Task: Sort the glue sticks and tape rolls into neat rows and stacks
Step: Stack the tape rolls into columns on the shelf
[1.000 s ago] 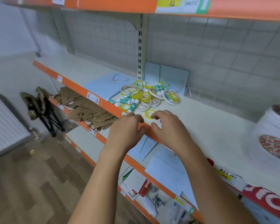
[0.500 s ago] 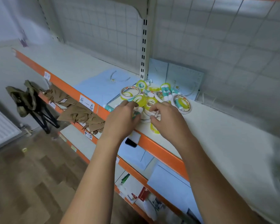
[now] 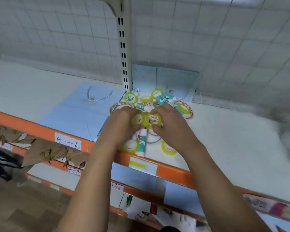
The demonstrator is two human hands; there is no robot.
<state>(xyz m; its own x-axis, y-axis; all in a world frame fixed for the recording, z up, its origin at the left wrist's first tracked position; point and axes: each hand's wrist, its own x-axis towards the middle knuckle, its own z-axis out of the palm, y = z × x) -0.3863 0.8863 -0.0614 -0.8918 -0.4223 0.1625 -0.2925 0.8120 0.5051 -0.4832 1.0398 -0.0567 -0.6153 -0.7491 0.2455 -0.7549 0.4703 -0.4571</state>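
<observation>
A jumbled pile of yellow tape rolls and teal-and-white glue sticks lies on the white shelf (image 3: 224,139). My left hand (image 3: 122,124) grips a yellow tape roll (image 3: 137,119) in the middle of the pile. Right beside it, my right hand (image 3: 169,124) closes on a second yellow tape roll (image 3: 155,118); the two rolls touch. A glue stick (image 3: 141,143) lies below my hands, with more tape rolls (image 3: 168,148) near the shelf's front edge. Behind my hands are other glue sticks (image 3: 163,98) and a large tape ring (image 3: 182,108).
A light blue paper bag (image 3: 77,113) lies flat left of the pile, and blue cards (image 3: 174,82) lean on the wire back wall. The orange shelf edge (image 3: 171,171) carries labels. Brown paper items (image 3: 40,148) sit on the lower shelf at left.
The view came closer and tilted down. Both hands went from the shelf's front edge into the pile and closed on two yellow tape rolls.
</observation>
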